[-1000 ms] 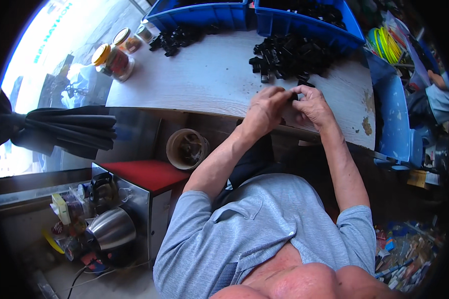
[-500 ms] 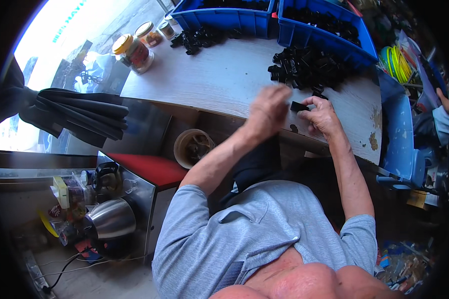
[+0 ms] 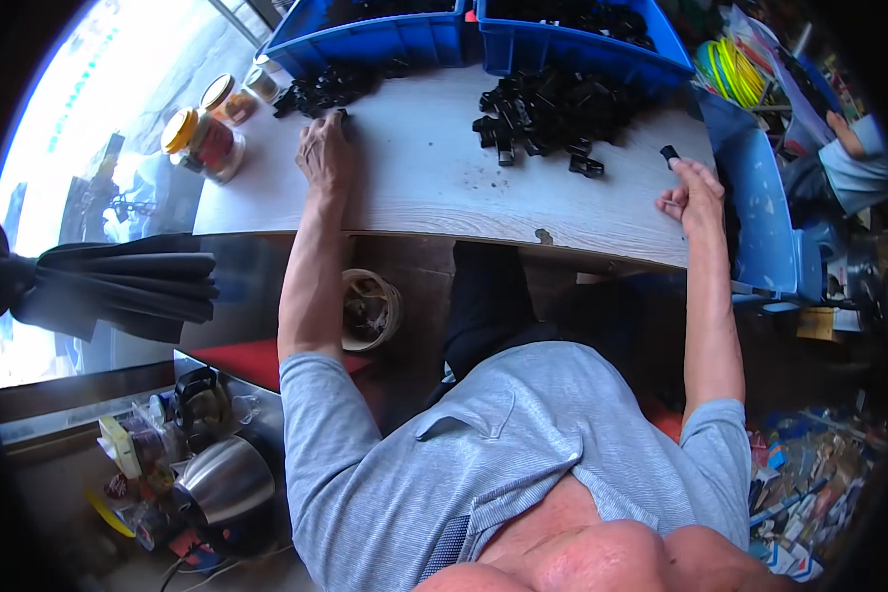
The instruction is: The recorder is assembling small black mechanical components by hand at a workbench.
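My left hand [image 3: 323, 158] reaches to the near edge of the small left pile of black plastic parts [image 3: 318, 92]. Its fingers are curled down together, with a small black plastic part [image 3: 342, 115] at the fingertips. Over the table's right end, my right hand [image 3: 696, 195] has its fingers bent in and pinches another small black part [image 3: 670, 154], which sticks out past the fingertips. Between the hands lies a larger heap of black parts [image 3: 553, 113], with a single loose part [image 3: 586, 166] at its near side.
Two blue crates [image 3: 375, 41] of black parts stand along the table's [image 3: 424, 197] back. Lidded jars [image 3: 205, 143] stand at the left edge. A bucket [image 3: 370, 311] is below the table's front, a kettle [image 3: 229, 479] at lower left. Another person's hand [image 3: 845, 133] shows at far right.
My hands, close together over the table's front before, have parted. The left went left to the small pile; the right moved to the table's right end. The whole view has shifted.
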Available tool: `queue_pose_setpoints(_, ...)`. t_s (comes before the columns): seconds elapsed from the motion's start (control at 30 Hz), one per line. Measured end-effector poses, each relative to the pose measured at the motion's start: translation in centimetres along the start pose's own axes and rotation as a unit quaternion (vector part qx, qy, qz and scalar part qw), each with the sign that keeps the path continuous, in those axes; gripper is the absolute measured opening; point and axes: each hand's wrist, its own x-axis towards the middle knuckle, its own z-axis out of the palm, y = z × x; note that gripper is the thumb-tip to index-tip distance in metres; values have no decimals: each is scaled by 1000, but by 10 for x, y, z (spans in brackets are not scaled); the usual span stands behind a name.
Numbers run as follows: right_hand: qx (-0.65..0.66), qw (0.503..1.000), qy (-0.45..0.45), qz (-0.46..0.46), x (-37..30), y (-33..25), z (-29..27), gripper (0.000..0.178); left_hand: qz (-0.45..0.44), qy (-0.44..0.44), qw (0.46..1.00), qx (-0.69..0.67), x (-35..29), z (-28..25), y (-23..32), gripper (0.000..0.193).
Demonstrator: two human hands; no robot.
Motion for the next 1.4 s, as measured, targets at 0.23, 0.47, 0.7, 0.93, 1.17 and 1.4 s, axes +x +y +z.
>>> queue_pose_setpoints(0.23,-41,999,-16,-9,-16,-2,26,54,111,-84,990,-14,-27,-44,62,32)
queue_pose_setpoints(0.47,-248,960,-129,6,-39,-6,83,49,191,-218,954,-78,-20,-63,92,19)
queue_pose_setpoints(0.7,-312,940,-133,-25,-32,4,88,35,217,-299,928,-59,-10,-66,84,27)
queue_pose_setpoints(0.93,-255,946,-197,-26,-50,6,87,32,217,-195,956,-29,-29,-77,84,30)
queue_pose_setpoints(1.17,-282,934,-220,-21,-64,4,101,33,232,-103,941,-223,-59,-62,108,28)
queue_pose_setpoints(1.4,-308,921,-239,-22,-72,-1,109,30,225,-52,893,-386,-88,-71,167,19)
